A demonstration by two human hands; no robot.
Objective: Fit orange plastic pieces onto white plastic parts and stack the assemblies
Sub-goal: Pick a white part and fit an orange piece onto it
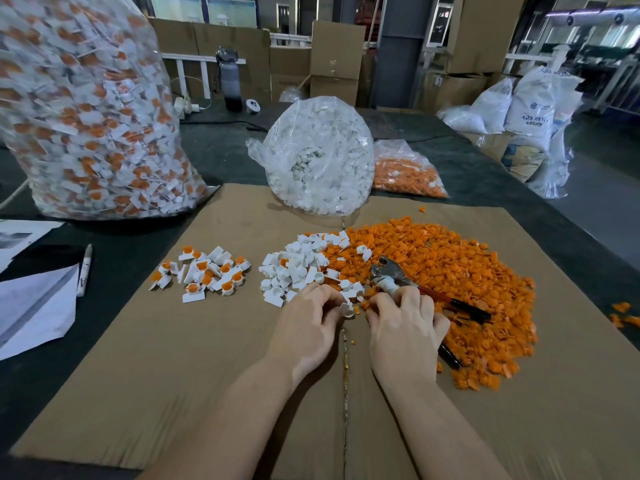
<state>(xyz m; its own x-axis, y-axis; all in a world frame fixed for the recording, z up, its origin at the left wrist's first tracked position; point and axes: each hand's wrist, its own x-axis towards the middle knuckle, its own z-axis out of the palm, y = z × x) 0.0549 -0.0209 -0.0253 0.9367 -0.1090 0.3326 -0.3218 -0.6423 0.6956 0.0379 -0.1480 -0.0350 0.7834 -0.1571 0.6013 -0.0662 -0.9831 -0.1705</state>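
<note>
Centrally, left hand (308, 320) pinches a white part (347, 309); right hand (403, 320) pinches an orange piece (364, 304) just beside it, with finished assemblies (204, 273) piled at centre left

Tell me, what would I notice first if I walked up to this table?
Probably the big heap of orange pieces spread over the right side of the cardboard sheet, with pliers lying on it. Next, the huge clear bag of finished orange-and-white parts at the far left. In the middle, the left hand and right hand pinch small parts together.
</note>
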